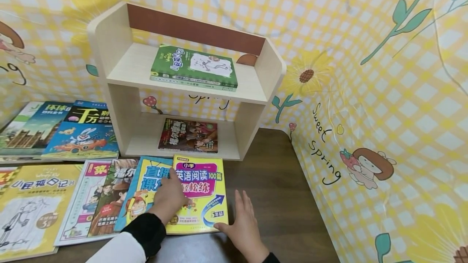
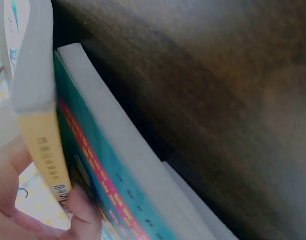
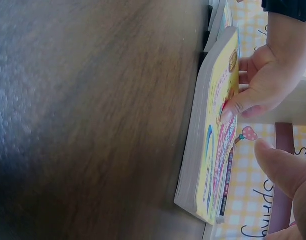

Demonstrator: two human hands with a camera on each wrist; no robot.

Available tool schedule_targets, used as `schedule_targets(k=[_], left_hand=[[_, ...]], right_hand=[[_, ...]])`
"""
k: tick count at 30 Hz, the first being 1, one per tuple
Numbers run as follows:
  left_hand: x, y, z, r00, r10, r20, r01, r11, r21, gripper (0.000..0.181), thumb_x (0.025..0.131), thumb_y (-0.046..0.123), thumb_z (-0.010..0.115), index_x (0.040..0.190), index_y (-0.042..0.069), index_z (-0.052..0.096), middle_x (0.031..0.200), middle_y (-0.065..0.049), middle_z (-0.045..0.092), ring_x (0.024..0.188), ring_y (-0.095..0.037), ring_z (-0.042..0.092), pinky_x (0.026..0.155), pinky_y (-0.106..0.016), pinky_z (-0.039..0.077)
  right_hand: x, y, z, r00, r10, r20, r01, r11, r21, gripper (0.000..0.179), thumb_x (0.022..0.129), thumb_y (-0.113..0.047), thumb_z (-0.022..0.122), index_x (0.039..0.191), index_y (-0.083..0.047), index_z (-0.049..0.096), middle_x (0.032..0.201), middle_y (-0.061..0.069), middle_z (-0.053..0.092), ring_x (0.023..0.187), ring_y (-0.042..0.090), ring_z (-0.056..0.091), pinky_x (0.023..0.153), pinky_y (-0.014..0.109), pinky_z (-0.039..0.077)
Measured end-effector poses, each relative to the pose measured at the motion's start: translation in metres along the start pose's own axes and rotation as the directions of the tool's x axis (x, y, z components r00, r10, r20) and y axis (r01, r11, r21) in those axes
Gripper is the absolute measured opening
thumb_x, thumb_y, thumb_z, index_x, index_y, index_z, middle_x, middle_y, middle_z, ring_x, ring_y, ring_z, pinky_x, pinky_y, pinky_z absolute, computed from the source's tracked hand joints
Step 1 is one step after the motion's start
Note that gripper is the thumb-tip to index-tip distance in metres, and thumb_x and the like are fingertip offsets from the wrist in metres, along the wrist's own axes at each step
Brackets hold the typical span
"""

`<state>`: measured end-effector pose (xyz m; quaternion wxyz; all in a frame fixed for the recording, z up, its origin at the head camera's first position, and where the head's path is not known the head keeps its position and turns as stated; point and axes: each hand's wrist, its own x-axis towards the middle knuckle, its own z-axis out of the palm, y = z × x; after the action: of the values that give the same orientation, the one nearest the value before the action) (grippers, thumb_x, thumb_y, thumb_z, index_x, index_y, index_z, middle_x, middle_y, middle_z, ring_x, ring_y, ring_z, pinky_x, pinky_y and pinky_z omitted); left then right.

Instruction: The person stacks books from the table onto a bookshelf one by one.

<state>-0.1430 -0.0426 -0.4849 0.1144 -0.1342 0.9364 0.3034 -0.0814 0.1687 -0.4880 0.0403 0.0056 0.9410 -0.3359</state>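
Observation:
A yellow English reading workbook (image 1: 197,218) lies in front of the small shelf, its left side against a blue book (image 1: 140,186). My left hand (image 1: 170,196) pinches its spine edge, thumb on the cover. In the left wrist view, a fingertip sits between the workbook's spine (image 2: 42,155) and the blue book (image 2: 112,160). By the workbook's lower right corner is my right hand (image 1: 243,224), fingers extended and thumb close to the corner. The right wrist view shows the workbook's page edges (image 3: 195,135) and my right thumb (image 3: 280,167) apart from the cover.
A two-tier wooden shelf (image 1: 120,52) holds green books (image 1: 193,66) on top and a dark red book (image 1: 188,135) below. Several books, among them a tan diary book (image 1: 40,214) and a rabbit-cover book (image 1: 82,133), lie to the left. Patterned cloth (image 1: 329,92) bounds the brown table (image 1: 285,190).

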Motion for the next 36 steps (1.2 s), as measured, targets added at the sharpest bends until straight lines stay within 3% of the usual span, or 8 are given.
schedule_targets(k=[7,11,15,21,24,28,33,36], left_hand=[[0.002,-0.01,0.001,0.998,0.003,0.063,0.01,0.979,-0.204,0.11,0.07,0.013,0.086,0.145,-0.013,0.008,0.119,-0.037,0.049,0.099,-0.044,0.058,0.08,-0.05,0.052],[0.001,-0.014,0.002,0.998,0.023,0.056,-0.004,0.948,-0.319,0.09,0.073,0.005,0.081,0.139,-0.008,0.019,0.107,-0.028,0.054,0.087,-0.034,0.061,0.071,-0.043,0.055],[0.001,-0.015,0.003,0.997,0.039,0.063,-0.011,0.92,-0.393,0.076,0.08,0.0,0.073,0.137,-0.002,0.023,0.107,-0.026,0.054,0.084,-0.031,0.062,0.064,-0.038,0.055],[-0.004,-0.019,0.001,0.99,0.139,0.031,-0.108,0.873,-0.475,0.069,0.085,-0.001,0.067,0.139,0.006,0.024,0.116,-0.023,0.055,0.091,-0.028,0.062,0.072,-0.039,0.056],[-0.008,-0.022,-0.004,0.987,0.163,0.019,-0.128,0.84,-0.527,0.07,0.086,0.002,0.067,0.142,0.01,0.025,0.12,-0.02,0.055,0.093,-0.026,0.063,0.076,-0.038,0.056],[-0.019,-0.019,-0.018,0.985,0.168,0.023,-0.121,0.793,-0.597,0.072,0.088,0.006,0.068,0.144,0.012,0.025,0.121,-0.02,0.055,0.088,-0.022,0.065,0.074,-0.037,0.057],[-0.035,-0.015,-0.037,0.98,0.196,0.046,-0.11,0.712,-0.693,0.072,0.089,0.006,0.067,0.145,0.013,0.023,0.119,-0.021,0.056,0.084,-0.023,0.068,0.072,-0.038,0.059],[-0.041,-0.013,-0.047,0.976,0.202,0.075,-0.079,0.659,-0.748,0.075,0.09,0.007,0.068,0.146,0.015,0.019,0.116,-0.022,0.057,0.08,-0.025,0.069,0.068,-0.042,0.059]], right_hand=[[0.004,0.006,0.002,0.999,0.025,-0.029,-0.025,0.999,0.023,0.103,0.067,-0.035,0.089,0.148,-0.005,0.034,0.154,0.023,0.026,0.137,0.047,0.027,0.098,0.067,0.037],[0.009,0.011,0.004,0.996,0.04,-0.074,-0.04,0.999,0.002,0.103,0.066,-0.039,0.089,0.148,-0.006,0.036,0.155,0.023,0.024,0.14,0.048,0.02,0.097,0.074,0.03],[0.016,0.011,0.003,0.994,0.031,-0.107,-0.029,0.999,0.014,0.102,0.067,-0.038,0.088,0.149,-0.006,0.035,0.156,0.023,0.02,0.142,0.048,0.013,0.096,0.077,0.027],[0.03,0.0,0.001,0.997,0.021,-0.068,-0.014,0.994,0.11,0.097,0.074,-0.029,0.085,0.151,-0.008,0.03,0.158,0.02,0.015,0.142,0.047,0.015,0.097,0.062,0.041],[0.036,-0.004,0.002,0.999,0.019,-0.036,-0.012,0.982,0.189,0.095,0.078,-0.03,0.081,0.153,-0.01,0.026,0.158,0.019,0.015,0.142,0.046,0.018,0.098,0.059,0.041],[0.04,-0.009,0.004,0.998,0.044,0.048,-0.059,0.921,0.385,0.093,0.085,-0.037,0.073,0.155,-0.014,0.016,0.157,0.019,0.021,0.14,0.043,0.028,0.102,0.059,0.038],[0.038,-0.014,0.002,0.98,-0.004,0.198,-0.124,0.767,0.629,0.084,0.094,-0.043,0.059,0.156,-0.02,0.008,0.128,0.016,0.057,0.107,0.03,0.064,0.088,0.044,0.054],[0.034,-0.02,-0.001,0.971,-0.053,0.232,-0.133,0.688,0.714,0.07,0.098,-0.039,0.054,0.155,-0.021,0.016,0.105,0.011,0.066,0.091,0.025,0.069,0.078,0.037,0.057]])
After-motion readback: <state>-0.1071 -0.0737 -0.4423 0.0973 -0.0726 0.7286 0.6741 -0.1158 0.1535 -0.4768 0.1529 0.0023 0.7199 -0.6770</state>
